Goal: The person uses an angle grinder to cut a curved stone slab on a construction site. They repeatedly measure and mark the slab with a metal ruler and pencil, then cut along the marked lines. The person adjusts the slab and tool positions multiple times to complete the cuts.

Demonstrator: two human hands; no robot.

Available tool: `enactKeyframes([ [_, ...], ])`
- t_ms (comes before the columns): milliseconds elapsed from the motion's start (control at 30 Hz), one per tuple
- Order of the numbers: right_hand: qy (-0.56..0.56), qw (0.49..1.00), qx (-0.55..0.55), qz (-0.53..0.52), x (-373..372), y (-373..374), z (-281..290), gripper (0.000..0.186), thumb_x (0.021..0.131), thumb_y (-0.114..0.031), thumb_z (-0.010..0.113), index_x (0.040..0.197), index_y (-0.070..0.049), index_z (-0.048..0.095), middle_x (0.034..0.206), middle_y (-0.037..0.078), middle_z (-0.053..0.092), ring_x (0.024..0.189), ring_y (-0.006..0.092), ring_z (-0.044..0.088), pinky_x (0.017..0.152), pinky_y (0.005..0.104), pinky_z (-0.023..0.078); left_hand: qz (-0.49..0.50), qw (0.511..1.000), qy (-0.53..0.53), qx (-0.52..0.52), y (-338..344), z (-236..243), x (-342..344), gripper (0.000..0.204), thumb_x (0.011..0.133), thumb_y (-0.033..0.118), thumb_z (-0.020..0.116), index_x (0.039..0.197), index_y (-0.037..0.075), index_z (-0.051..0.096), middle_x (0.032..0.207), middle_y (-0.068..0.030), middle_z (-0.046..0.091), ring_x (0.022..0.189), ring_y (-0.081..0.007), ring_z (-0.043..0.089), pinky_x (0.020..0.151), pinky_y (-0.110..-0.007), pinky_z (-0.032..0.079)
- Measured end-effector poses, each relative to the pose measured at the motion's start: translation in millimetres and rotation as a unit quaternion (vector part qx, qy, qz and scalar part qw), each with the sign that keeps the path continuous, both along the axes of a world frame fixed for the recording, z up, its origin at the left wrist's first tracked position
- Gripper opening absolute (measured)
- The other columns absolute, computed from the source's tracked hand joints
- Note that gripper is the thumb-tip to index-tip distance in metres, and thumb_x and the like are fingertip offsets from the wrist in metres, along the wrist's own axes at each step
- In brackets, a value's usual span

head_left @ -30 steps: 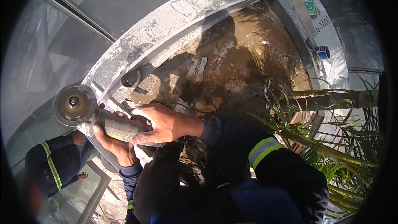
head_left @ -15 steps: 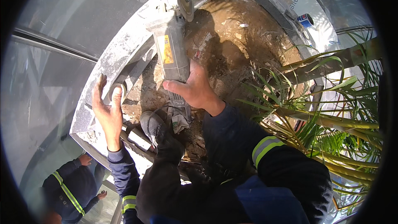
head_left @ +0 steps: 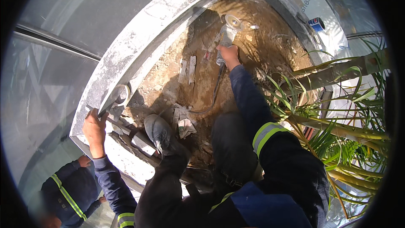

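Note:
My right hand (head_left: 229, 56) is wrapped round the body of an angle grinder (head_left: 228, 38), held low over the brown soil (head_left: 249, 65) in a curved planter. The grinder's disc points away from me, and its cord trails back toward my shoe. Whether the grinder rests on the soil, I cannot tell. On the left, my left hand (head_left: 95, 131) has its fingers curled over a dark strip (head_left: 119, 126) at the planter's near left corner. Just beyond that hand, a roll of tape (head_left: 126, 96) stands against the planter's inner wall.
The pale, dusty planter rim (head_left: 139, 38) curves along the left beside glass panels. Palm stems and leaves (head_left: 337, 131) crowd the right. A blue can (head_left: 316, 24) lies at the far right. My shoe (head_left: 158, 131) stands near paper scraps (head_left: 185, 127). A person (head_left: 69, 190) shows at lower left.
The grinder has gone from up close down and away to the soil, still in my right hand. My left hand has moved nearer and closed over the dark strip.

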State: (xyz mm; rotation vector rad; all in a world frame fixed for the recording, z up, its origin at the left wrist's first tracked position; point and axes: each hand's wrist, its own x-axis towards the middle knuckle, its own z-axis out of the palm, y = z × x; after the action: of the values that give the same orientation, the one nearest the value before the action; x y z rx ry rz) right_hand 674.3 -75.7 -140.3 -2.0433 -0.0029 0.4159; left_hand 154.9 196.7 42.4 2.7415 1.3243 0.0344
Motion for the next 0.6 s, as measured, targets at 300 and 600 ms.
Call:
enactKeyframes([
  [300,-0.049,0.990,-0.116,-0.058,-8,33,-27,0.044,0.077,-0.026,0.085,0.101,0.009,0.074,0.103,0.024,0.076,0.100,0.0342,0.074,0.087,0.0427,0.054,-0.001,1.000,-0.011,0.021,3,-1,-21,0.035,0.085,0.026,0.081,0.109,0.003,0.071,0.098,-0.0190,0.073,0.091,-0.0425,0.070,0.076,-0.049,0.055],
  [600,-0.001,0.996,-0.090,-0.019,0,26,-47,0.055,0.078,-0.031,0.080,0.114,0.009,0.069,0.126,0.033,0.065,0.120,0.0465,0.063,0.100,0.0488,0.053,0.088,0.967,-0.220,-0.092,-1,-18,-52,0.033,0.086,0.019,0.084,0.106,-0.005,0.073,0.092,-0.0170,0.074,0.082,-0.0255,0.069,0.082,-0.038,0.053],
])
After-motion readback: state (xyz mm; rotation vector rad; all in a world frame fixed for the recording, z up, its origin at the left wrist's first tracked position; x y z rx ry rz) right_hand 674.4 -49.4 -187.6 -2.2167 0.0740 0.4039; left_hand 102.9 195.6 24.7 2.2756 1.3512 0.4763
